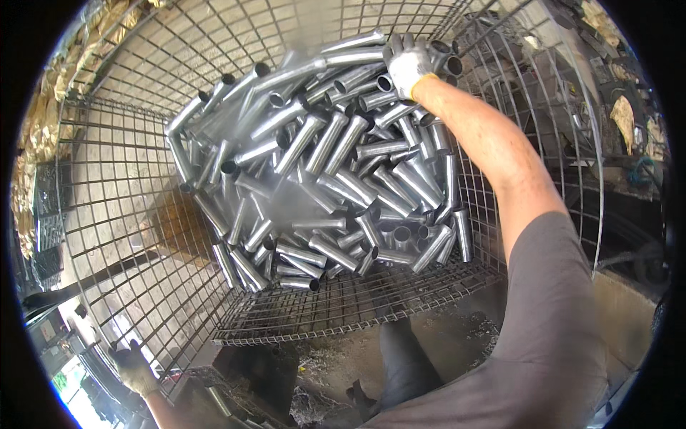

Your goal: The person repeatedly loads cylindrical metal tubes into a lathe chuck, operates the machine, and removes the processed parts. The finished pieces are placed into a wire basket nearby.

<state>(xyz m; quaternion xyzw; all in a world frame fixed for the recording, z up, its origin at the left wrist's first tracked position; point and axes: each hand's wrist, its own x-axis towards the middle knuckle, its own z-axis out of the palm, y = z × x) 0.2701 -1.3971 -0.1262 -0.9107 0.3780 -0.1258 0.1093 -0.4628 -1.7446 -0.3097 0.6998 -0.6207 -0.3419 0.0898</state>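
A large pile of shiny metal tubes, each with a flared end, lies jumbled inside a wire mesh basket. My right hand, in a white glove with dark fingertips and a yellow cuff, reaches to the far right part of the pile. Its fingers are stretched out and slightly apart over the tubes; no tube is visibly lifted. My left hand, in a similar glove, is low on the left beside the basket's mesh side, its fingers apart and nothing visible in them.
The basket's near mesh panel lies low in front of me, with my leg below it. Metal shavings litter the ground. A brown patch shows behind the left mesh. Dark machinery stands beyond the right side.
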